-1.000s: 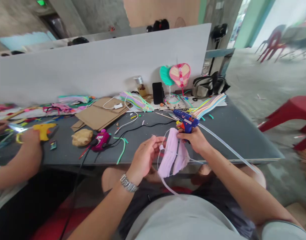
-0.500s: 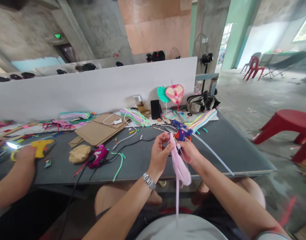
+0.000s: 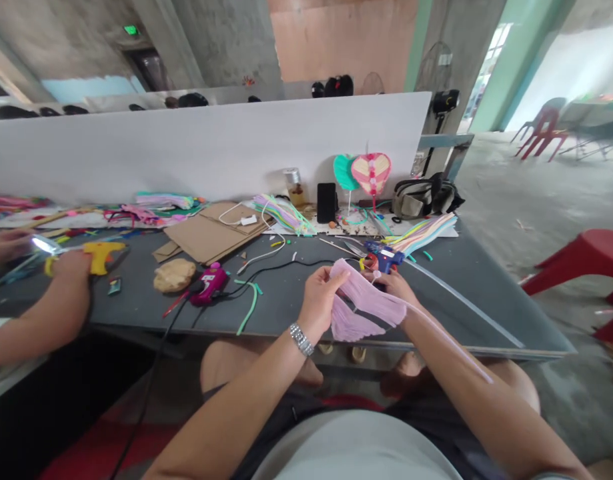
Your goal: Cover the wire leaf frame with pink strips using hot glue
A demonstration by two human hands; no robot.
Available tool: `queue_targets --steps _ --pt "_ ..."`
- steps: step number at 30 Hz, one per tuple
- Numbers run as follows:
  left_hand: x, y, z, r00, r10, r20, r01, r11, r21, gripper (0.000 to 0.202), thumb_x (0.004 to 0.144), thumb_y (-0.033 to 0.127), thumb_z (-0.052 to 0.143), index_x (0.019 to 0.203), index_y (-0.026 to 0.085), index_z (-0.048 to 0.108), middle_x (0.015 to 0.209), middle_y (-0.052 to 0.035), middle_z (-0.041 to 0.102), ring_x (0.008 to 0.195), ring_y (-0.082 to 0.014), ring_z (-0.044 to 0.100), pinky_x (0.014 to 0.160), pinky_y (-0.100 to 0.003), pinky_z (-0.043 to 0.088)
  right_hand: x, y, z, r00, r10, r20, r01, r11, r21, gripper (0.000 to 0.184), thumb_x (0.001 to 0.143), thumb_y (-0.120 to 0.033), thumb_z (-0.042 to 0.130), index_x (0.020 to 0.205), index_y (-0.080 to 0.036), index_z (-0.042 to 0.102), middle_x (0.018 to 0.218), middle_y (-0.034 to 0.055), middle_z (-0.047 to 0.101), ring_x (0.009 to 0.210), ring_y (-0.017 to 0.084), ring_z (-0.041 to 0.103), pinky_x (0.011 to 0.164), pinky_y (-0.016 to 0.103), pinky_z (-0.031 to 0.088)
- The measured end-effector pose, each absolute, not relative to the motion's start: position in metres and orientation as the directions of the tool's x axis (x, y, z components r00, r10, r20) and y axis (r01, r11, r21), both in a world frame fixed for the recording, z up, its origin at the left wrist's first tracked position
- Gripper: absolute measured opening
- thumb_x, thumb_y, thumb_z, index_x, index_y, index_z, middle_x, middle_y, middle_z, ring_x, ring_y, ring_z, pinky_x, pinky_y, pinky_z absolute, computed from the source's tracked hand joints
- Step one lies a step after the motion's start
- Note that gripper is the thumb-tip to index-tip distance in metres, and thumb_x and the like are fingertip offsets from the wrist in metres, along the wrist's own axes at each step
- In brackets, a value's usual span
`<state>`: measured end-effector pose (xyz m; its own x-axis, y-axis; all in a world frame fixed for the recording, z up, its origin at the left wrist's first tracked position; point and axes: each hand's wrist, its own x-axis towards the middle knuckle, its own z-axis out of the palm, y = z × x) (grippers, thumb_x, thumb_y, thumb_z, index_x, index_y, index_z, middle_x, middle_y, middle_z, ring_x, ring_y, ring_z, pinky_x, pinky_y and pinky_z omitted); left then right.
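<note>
My left hand, with a metal watch at the wrist, pinches a lilac piece made of fuzzy strips by its upper left edge. The piece spreads out flat, split by a dark gap, and a loose strip trails from it over my right forearm. My right hand is closed around the handle of a blue glue gun, just behind the piece; part of its fingers is hidden. From the gun's back end a long translucent glue stick runs out to the right. Scissors lie beside its nozzle.
A co-worker's hand holds a yellow glue gun on the left. Nearby are a magenta device, a tan lump and cardboard. Strip bundles, a phone and heart-shaped fans stand or lie toward the white partition.
The lilac piece has turned from hanging narrow and folded to spread broadside toward me. Its loose strip has swung from hanging down to lying across my right forearm. The view has shifted slightly.
</note>
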<state>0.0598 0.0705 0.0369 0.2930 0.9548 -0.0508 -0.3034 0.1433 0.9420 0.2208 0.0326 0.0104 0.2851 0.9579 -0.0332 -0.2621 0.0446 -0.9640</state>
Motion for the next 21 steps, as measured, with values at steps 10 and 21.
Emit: queue_targets --steps 10,21 --pt "0.033 0.071 0.023 0.262 0.94 -0.219 -0.418 0.315 0.852 0.043 0.056 0.038 0.09 0.071 0.018 0.055 0.062 0.006 0.053 0.056 -0.0081 0.048 0.048 -0.021 0.032 0.236 -0.003 0.026 0.485 0.874 0.011 -0.323 0.19 -0.927 0.032 0.066 -0.028 0.082 0.093 -0.021 0.067 0.067 -0.0001 0.066 0.053 0.01 0.046 0.046 0.023 0.033" --pt "0.031 0.07 0.015 0.249 0.936 -0.249 -0.419 0.336 0.844 0.04 0.057 0.035 0.092 0.068 0.016 0.058 0.061 0.0055 0.052 0.054 -0.0066 0.044 0.049 -0.021 0.026 0.234 -0.05 0.004 0.479 0.876 0.051 -0.082 0.102 -0.991 0.038 0.078 -0.036 0.083 0.11 -0.022 0.067 0.07 -0.0012 0.068 0.063 0.015 0.06 0.063 0.029 0.047"
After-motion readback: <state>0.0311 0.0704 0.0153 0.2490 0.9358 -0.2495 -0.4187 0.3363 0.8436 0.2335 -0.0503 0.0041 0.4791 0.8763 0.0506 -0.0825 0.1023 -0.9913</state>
